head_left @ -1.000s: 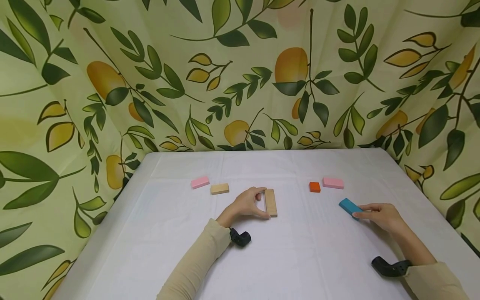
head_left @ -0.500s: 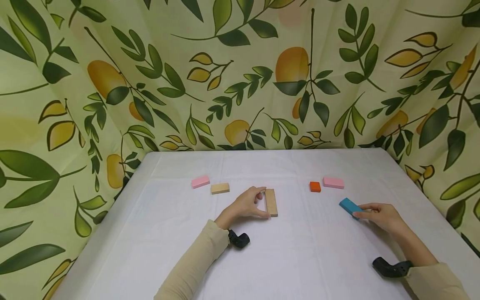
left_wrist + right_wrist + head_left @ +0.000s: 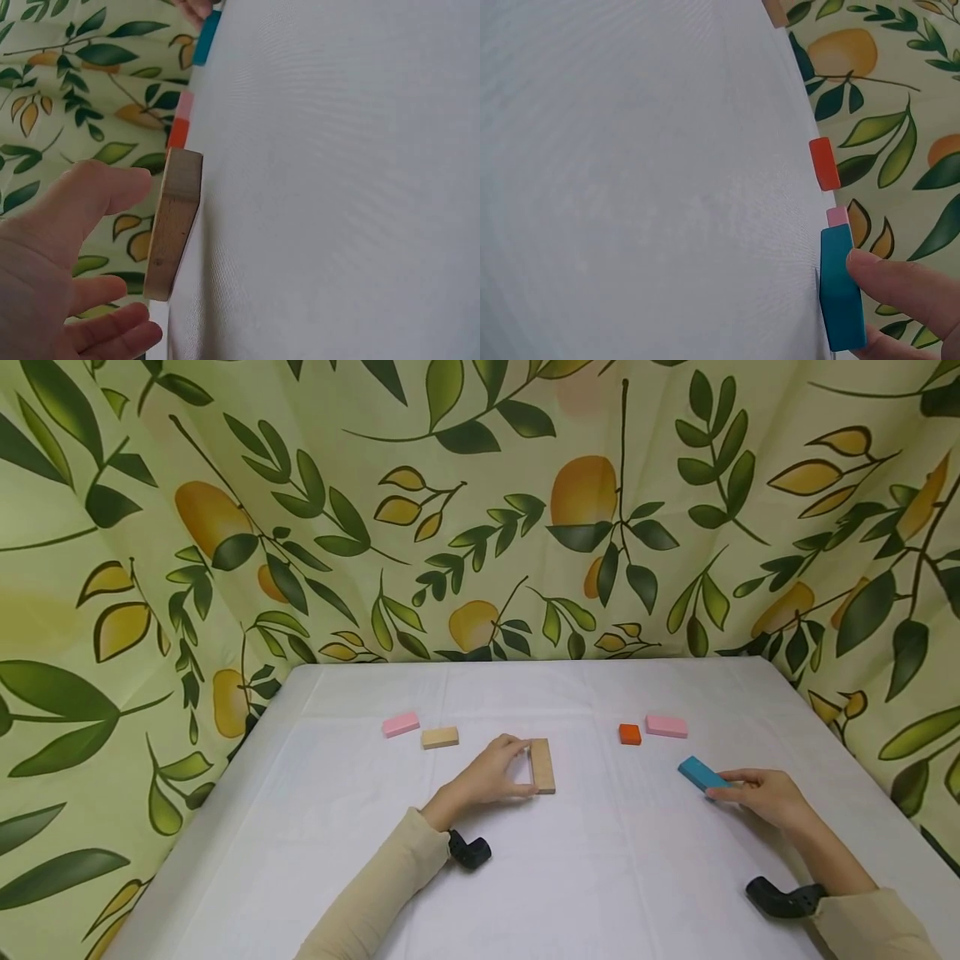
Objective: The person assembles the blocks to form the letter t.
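My left hand [image 3: 487, 774] is beside a long plain wooden block [image 3: 543, 767] that lies on the table, its thumb and fingers spread toward the block's two ends. In the left wrist view, a gap shows between the thumb [image 3: 112, 191] and the wooden block [image 3: 174, 225]. Over at the right, my right hand [image 3: 768, 795] pinches a blue block [image 3: 703, 774] between thumb and fingers. The right wrist view shows the blue block [image 3: 840, 289] close up, with a fingertip against its side.
A white cloth covers the table [image 3: 585, 877]. Back left lie a pink block [image 3: 401, 724] and a shorter wooden block [image 3: 439, 738]. Toward the back right are a small orange block [image 3: 629, 734] and another pink block [image 3: 666, 727]. A leaf-and-fruit patterned curtain [image 3: 480, 527] hangs behind.
My left hand has eased slightly left, and its fingers have loosened from the long wooden block, which stays in place. The right hand with the blue block has hardly moved.
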Tool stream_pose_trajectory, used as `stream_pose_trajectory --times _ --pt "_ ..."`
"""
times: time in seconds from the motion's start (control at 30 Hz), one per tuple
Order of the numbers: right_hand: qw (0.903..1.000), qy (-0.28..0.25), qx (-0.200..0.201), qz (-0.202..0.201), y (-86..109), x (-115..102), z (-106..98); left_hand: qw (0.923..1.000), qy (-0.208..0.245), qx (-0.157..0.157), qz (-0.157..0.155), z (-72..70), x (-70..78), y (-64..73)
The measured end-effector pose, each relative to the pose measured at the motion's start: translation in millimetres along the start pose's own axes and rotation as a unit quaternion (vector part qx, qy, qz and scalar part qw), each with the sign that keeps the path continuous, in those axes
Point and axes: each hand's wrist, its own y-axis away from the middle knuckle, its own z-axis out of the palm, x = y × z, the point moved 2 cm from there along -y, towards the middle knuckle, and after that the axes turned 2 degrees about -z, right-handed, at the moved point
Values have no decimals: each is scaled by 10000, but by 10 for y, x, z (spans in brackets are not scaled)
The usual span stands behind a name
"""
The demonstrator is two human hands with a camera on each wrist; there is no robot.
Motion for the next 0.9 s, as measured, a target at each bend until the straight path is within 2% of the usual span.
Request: stream_pose_trajectory --times 0.1,0.3,0.5,0.7,0.8,0.9 --pt "10000 -14 3 10 0 4 3 9996 -279 -41 60 9 14 37" --pt "10000 -55 -1 49 1 3 7 9968 -706 -365 100 34 56 117" --pt "9999 -56 66 85 5 -2 20 9915 -1103 -559 406 35 102 186" --pt "9999 -82 89 99 21 -21 24 9878 -1189 -595 812 36 115 201" --pt "9999 -77 102 111 19 -24 23 9862 -1248 -673 854 36 140 207" --pt "9998 -35 144 92 16 -26 23 9852 -1336 -749 770 38 165 210"
